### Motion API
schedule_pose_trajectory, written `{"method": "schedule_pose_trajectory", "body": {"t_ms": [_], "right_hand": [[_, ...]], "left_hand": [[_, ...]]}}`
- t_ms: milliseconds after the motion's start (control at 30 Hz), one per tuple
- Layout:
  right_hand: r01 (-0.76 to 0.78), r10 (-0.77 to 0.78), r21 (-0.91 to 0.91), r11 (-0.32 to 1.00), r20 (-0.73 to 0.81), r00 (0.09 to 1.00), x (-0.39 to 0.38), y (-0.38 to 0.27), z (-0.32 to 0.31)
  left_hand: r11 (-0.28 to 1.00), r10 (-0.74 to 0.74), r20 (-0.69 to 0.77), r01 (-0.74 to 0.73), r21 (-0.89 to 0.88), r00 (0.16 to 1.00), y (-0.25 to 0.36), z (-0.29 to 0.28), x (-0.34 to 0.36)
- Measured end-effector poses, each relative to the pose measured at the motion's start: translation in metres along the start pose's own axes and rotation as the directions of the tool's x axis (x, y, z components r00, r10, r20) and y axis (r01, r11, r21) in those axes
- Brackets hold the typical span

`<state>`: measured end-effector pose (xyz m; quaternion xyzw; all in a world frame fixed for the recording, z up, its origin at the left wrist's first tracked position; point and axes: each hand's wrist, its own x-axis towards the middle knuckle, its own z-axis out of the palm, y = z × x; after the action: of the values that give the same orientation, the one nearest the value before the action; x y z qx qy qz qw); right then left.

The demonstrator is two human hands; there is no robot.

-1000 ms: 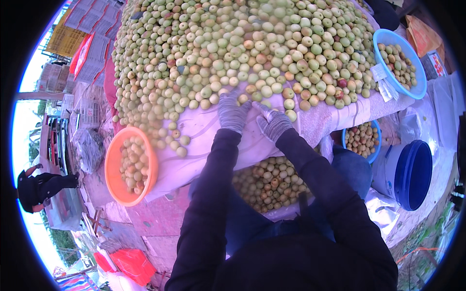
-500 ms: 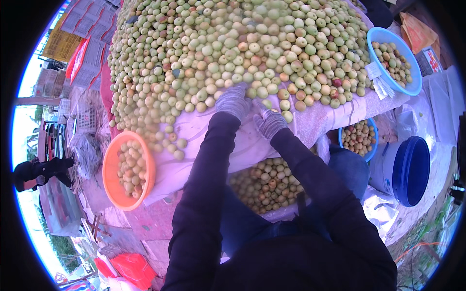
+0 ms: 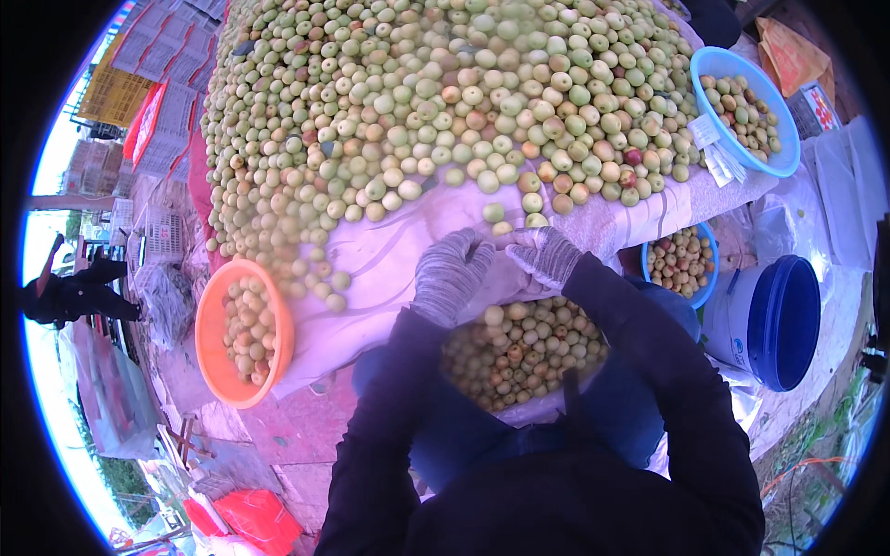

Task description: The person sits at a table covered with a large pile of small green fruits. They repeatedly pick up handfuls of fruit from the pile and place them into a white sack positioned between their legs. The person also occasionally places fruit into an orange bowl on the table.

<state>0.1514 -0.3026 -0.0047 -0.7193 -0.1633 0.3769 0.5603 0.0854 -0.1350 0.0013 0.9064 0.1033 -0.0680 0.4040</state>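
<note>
My two hands, in grey knit gloves, are close together over the near edge of a pale pink cloth point(image 3: 371, 250). My left hand point(image 3: 451, 276) has its fingers curled inward; whatever they hold, if anything, is hidden. Facing it, my right hand point(image 3: 549, 258) has its fingers bent together toward the left, and their contents cannot be made out either. Just beyond the fingertips lie a few loose small apple-like fruits point(image 3: 493, 213), green-yellow. Behind them spreads a large heap of the same fruit point(image 3: 399, 120), some blushed red. Below my hands, between my knees, more fruit point(image 3: 524, 347) fills a container.
An orange basin point(image 3: 206, 343) of fruit stands at the left. At the right are a light blue basin point(image 3: 788, 148), a lower blue basin point(image 3: 712, 269) and a white bucket with a blue rim point(image 3: 788, 324). Stacked crates point(image 3: 167, 46) and a distant person point(image 3: 79, 287) are farther left.
Both hands have drawn back from the heap's near edge toward me, and their fingers have come closer together. Some fruits at that edge have shifted, leaving more cloth bare.
</note>
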Motion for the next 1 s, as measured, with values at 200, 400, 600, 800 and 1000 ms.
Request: {"method": "schedule_pose_trajectory", "body": {"t_ms": [200,400,600,800,1000], "right_hand": [[-0.194,0.278,0.555,0.809,-0.069,0.958,0.003,0.014,-0.01],[0.002,0.052,0.191,0.982,-0.275,0.96,0.029,0.009,-0.011],[0.061,-0.435,-0.648,0.759,-0.435,0.789,0.054,-0.008,-0.025],[-0.073,0.107,0.131,0.989,-0.275,0.955,0.032,-0.009,-0.028],[-0.144,0.227,0.465,0.873,-0.128,0.965,0.01,-0.007,-0.014]], "left_hand": [[0.949,0.259,-0.214,-0.207,0.24,0.942,0.006,0.016,0.092],[0.944,0.102,-0.155,-0.047,0.327,0.983,0.004,0.008,0.087],[0.969,-0.085,-0.074,0.1,0.226,0.994,-0.009,-0.002,0.07],[0.993,-0.056,-0.119,0.068,0.096,0.991,-0.026,0.002,0.063],[0.985,-0.116,-0.083,0.104,-0.138,0.99,0.014,-0.006,0.013]]}}
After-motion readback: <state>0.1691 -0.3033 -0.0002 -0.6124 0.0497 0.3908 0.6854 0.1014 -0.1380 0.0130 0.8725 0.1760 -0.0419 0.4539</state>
